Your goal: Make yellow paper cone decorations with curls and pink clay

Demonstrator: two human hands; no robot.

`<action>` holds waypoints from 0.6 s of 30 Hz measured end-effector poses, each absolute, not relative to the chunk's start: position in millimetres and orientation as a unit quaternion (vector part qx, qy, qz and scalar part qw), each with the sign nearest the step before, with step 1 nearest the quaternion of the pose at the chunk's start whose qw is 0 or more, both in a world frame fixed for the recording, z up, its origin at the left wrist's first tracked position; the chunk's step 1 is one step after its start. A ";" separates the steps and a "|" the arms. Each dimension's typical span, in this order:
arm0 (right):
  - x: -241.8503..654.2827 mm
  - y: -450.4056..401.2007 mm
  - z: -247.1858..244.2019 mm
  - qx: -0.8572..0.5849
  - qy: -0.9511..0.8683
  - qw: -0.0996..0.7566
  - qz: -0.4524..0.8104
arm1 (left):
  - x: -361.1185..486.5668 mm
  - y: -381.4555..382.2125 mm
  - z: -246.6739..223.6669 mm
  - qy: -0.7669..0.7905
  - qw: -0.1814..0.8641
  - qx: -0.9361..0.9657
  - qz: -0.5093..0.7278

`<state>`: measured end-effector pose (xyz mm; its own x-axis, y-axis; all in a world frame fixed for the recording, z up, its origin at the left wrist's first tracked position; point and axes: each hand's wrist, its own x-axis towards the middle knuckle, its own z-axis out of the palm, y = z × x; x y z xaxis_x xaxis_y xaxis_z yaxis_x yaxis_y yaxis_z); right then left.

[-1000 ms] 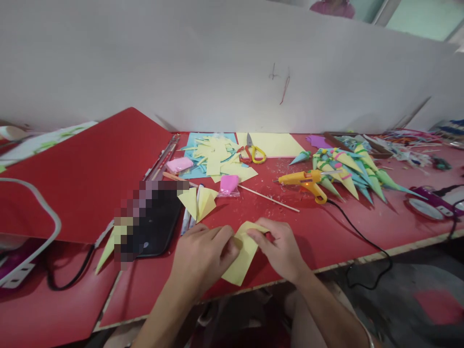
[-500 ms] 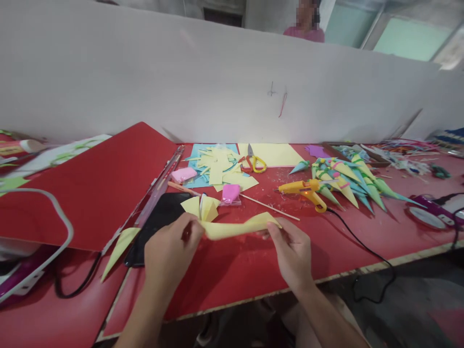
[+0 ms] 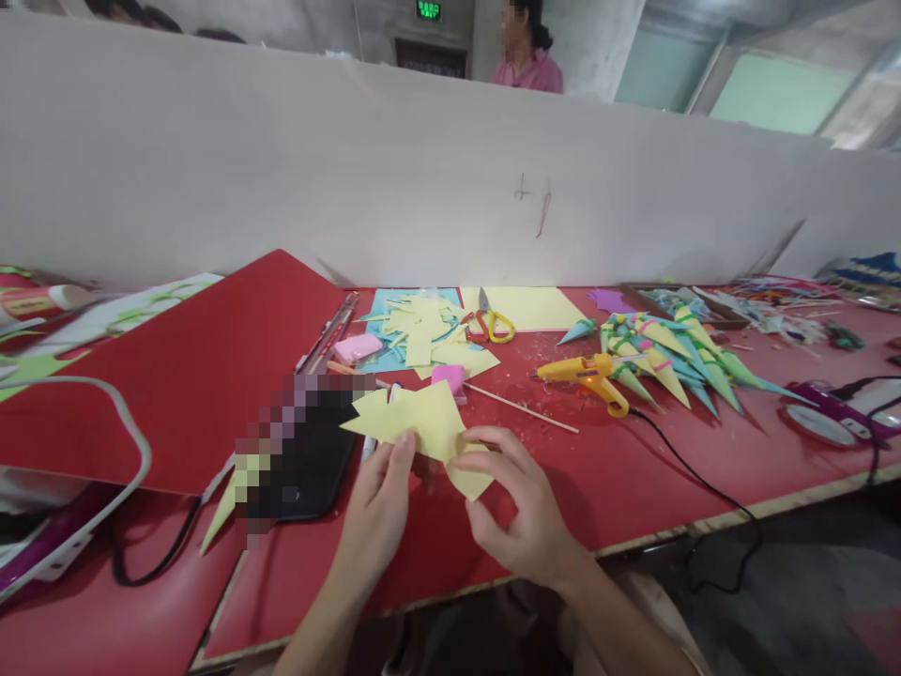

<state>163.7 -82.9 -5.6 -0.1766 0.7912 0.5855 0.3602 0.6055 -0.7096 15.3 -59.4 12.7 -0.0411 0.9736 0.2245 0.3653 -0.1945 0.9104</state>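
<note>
A sheet of pale yellow paper (image 3: 427,419) is held up over the red table, its right end curling down. My left hand (image 3: 380,502) pinches its lower edge, thumb on top. Bent around the curled right end are the fingers of my right hand (image 3: 525,507), with the thumb below it. Just behind the sheet lies a small pink packet (image 3: 449,377), partly covered. Another pointed yellow paper piece (image 3: 367,416) shows at the sheet's left. A black phone (image 3: 310,479) lies left of my left hand.
Scissors (image 3: 498,326) and yellow paper strips (image 3: 422,329) lie at the back. To the right, a yellow glue gun (image 3: 587,376) with a trailing cord rests beside a pile of paper cones (image 3: 676,352). A thin stick (image 3: 525,408) lies between. A large red board (image 3: 211,376) leans at left.
The yellow paper was stretched level between both hands; now its face is turned up and its right end curls. My hands have come closer together. The view has shifted slightly.
</note>
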 end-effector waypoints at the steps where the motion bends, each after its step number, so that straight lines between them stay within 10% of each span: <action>1: 162.1 -83.4 -5.9 -0.396 -0.736 0.502 0.223 | 16.4 -60.6 12.7 0.544 0.285 0.634 0.471; 18: 160.7 -76.4 -5.4 -0.470 -0.633 0.540 0.295 | 18.6 -61.4 17.9 0.430 0.220 0.787 0.384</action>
